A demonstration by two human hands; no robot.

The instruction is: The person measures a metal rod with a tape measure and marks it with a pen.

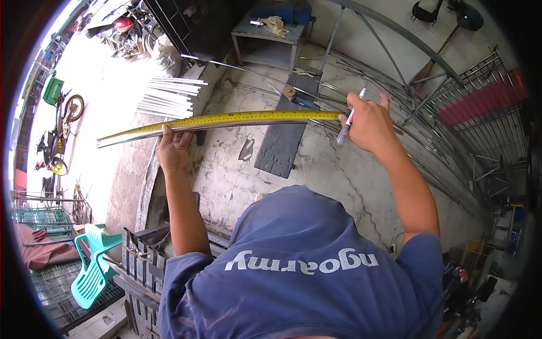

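Note:
My left hand (174, 150) is closed around a shiny metal tube (132, 135) from below, thumb up against its near side. A yellow measuring tape (226, 118) stretches along the tube, slightly bowed, from the far left end to my right hand (368, 121). Between the fingers of that hand is a marker pen (349, 118), tilted, while the thumb touches the tape's right end. Below the tube lies a dark board (276, 153) on the floor, with an angle grinder (302, 100) near its upper part.
White-looking bars (172, 97) lie to the left. Long metal rods (420, 148) are spread on the right, beside a metal frame (395, 51). A small metal table (265, 33) stands ahead. A turquoise plastic chair (93, 271) and a slatted rack (138, 271) are near my left side.

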